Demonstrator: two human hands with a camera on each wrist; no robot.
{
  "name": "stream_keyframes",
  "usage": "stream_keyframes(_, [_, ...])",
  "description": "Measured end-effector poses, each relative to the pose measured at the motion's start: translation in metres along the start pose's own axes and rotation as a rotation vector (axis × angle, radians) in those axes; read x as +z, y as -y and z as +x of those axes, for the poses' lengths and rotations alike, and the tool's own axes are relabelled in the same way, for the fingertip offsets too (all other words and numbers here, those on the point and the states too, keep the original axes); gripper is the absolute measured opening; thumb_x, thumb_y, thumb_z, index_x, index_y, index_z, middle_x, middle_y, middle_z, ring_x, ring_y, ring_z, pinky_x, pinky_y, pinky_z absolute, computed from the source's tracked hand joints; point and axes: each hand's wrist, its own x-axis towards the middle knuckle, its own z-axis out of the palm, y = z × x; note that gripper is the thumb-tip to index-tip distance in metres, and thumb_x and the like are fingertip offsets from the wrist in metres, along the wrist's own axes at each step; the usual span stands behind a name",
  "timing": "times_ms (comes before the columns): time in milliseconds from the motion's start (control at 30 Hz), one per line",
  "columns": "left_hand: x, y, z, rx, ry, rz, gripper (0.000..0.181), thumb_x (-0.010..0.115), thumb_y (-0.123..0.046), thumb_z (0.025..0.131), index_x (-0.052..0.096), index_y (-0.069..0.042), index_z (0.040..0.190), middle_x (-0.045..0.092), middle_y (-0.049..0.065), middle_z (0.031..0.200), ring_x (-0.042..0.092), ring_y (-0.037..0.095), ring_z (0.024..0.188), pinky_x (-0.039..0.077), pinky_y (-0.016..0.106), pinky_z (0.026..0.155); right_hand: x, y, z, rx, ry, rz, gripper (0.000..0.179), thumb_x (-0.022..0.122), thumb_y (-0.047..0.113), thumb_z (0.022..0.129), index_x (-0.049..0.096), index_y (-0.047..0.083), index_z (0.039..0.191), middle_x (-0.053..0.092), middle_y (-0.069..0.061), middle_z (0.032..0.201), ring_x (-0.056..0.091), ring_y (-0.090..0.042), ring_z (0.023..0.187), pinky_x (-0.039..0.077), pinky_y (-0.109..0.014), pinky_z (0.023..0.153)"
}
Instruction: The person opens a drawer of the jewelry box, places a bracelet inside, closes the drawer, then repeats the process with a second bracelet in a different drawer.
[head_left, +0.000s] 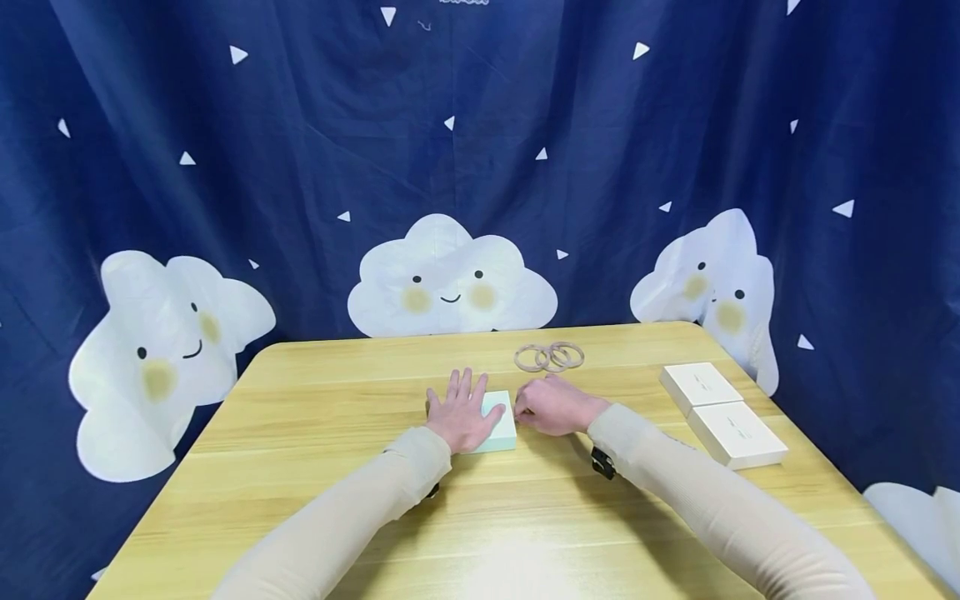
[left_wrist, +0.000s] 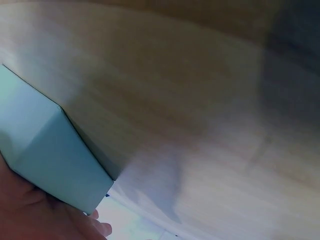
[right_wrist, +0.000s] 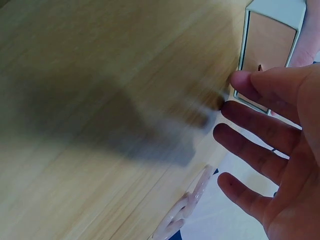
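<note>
A mint-green box (head_left: 498, 437) lies on the wooden table in front of the person. The left hand (head_left: 459, 418) rests flat on its left part with fingers spread; the left wrist view shows the green box side (left_wrist: 60, 160) with the hand along it. At the box's right end is the right hand (head_left: 551, 406). In the right wrist view, a pinkish inner drawer panel (right_wrist: 267, 42) shows in the box's end. The right thumb and index finger come together at a small dark pull tab (right_wrist: 260, 67) on this panel, while the other fingers are loosely bent.
Several pinkish rings (head_left: 549, 357) overlap on the table beyond the right hand. Two white boxes, one farther (head_left: 701, 385) and one nearer (head_left: 738, 433), lie end to end by the table's right edge. A dark blue curtain (head_left: 450, 167) with clouds hangs behind.
</note>
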Motion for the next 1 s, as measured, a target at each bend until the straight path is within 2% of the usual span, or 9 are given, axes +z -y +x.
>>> stream_keyframes(200, [0.003, 0.001, 0.002, -0.004, -0.002, 0.0, 0.075, 0.023, -0.063, 0.102, 0.018, -0.021, 0.163, 0.01, 0.013, 0.17, 0.005, 0.033, 0.157, 0.01, 0.075, 0.115, -0.001, 0.0, 0.0, 0.008, 0.01, -0.026, 0.032, 0.068, 0.012, 0.091, 0.063, 0.023, 0.062, 0.073, 0.011, 0.087, 0.065, -0.005, 0.078, 0.05, -0.03, 0.063])
stream_keyframes(433, [0.006, 0.004, 0.006, -0.017, 0.013, 0.003, 0.077, 0.02, -0.069, 0.1, 0.014, -0.025, 0.164, 0.006, 0.01, 0.17, 0.001, 0.031, 0.157, 0.009, 0.075, 0.115, -0.003, -0.001, -0.003, -0.009, 0.009, -0.056, 0.018, 0.069, 0.012, 0.091, 0.079, 0.021, 0.079, 0.076, 0.006, 0.099, 0.07, -0.015, 0.094, 0.057, -0.041, 0.083])
stream_keyframes(767, [0.005, 0.004, 0.006, -0.016, 0.014, -0.003, 0.078, 0.019, -0.07, 0.1, 0.015, -0.025, 0.164, 0.006, 0.01, 0.171, 0.001, 0.03, 0.157, 0.009, 0.074, 0.116, 0.0, -0.004, -0.007, -0.001, -0.002, -0.032, 0.013, 0.071, 0.016, 0.092, 0.083, 0.02, 0.088, 0.076, 0.002, 0.107, 0.07, -0.019, 0.101, 0.055, -0.043, 0.092])
stream_keyframes(1000, [0.002, 0.002, 0.003, -0.012, 0.006, -0.023, 0.076, 0.023, -0.066, 0.101, 0.018, -0.022, 0.163, 0.008, 0.013, 0.17, 0.002, 0.033, 0.157, 0.01, 0.074, 0.115, -0.003, -0.005, -0.011, -0.003, -0.006, -0.048, 0.013, 0.071, 0.016, 0.092, 0.083, 0.021, 0.09, 0.076, 0.002, 0.107, 0.07, -0.02, 0.101, 0.055, -0.045, 0.09])
